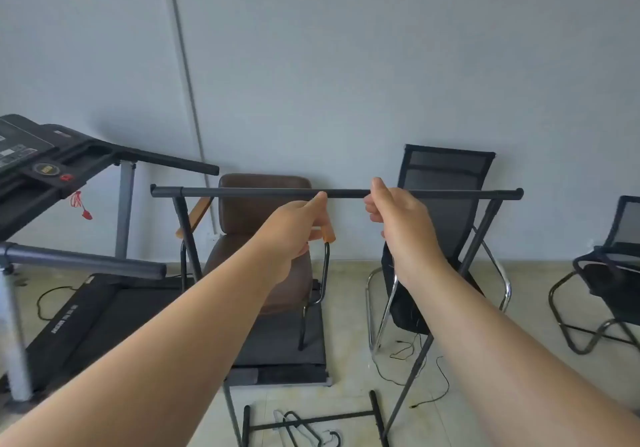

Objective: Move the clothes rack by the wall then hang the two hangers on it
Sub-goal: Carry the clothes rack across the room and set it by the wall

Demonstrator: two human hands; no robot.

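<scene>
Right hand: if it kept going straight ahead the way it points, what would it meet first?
The right hand is closed on the rack's top bar. Past the bar, the black mesh chair against the wall looks first in line, though depth is unclear.

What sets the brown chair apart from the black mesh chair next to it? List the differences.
The brown chair has a padded, leather-like back; the black mesh chair has a see-through mesh back. The brown chair has orange wooden armrests on a dark frame; the black mesh chair has a shiny chrome frame. The brown chair's back is low and rounded; the black mesh chair's is taller and squared. Both stand against the wall, behind the clothes rack.
</scene>
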